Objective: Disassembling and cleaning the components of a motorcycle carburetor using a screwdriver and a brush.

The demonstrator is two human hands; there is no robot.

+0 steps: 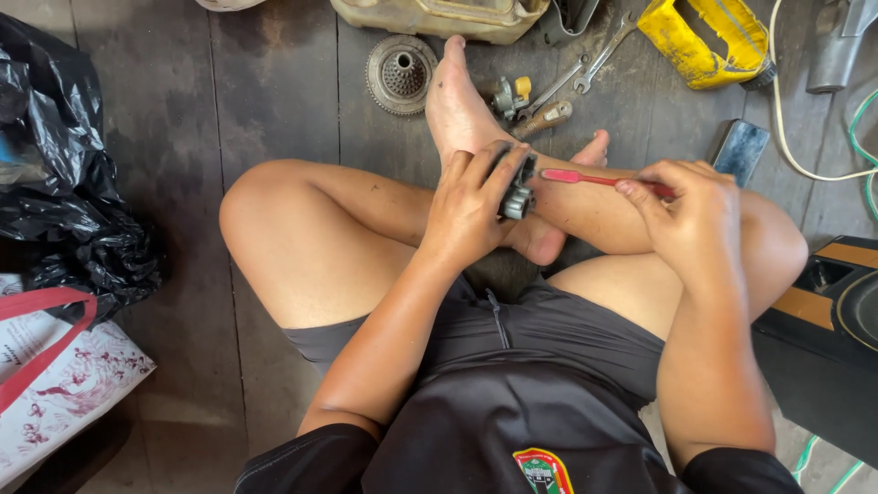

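Head view: left hand [471,206] clamped on metal part [518,192], right hand [690,215] pinching red toothbrush [599,179], bristles against part; best scrubbed with short, steady strokes.

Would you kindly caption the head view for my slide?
Left hand grips a small metal part; right hand brushes it with a red toothbrush.

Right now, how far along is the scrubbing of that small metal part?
In hand: the left hand grips a small dark metal part while the right hand holds a red toothbrush, its head against the part. Done: the part is already off and apart from the gear-like disc and wrenches on the floor. Left: the part looks dark and grimy; how clean it is I cannot tell.
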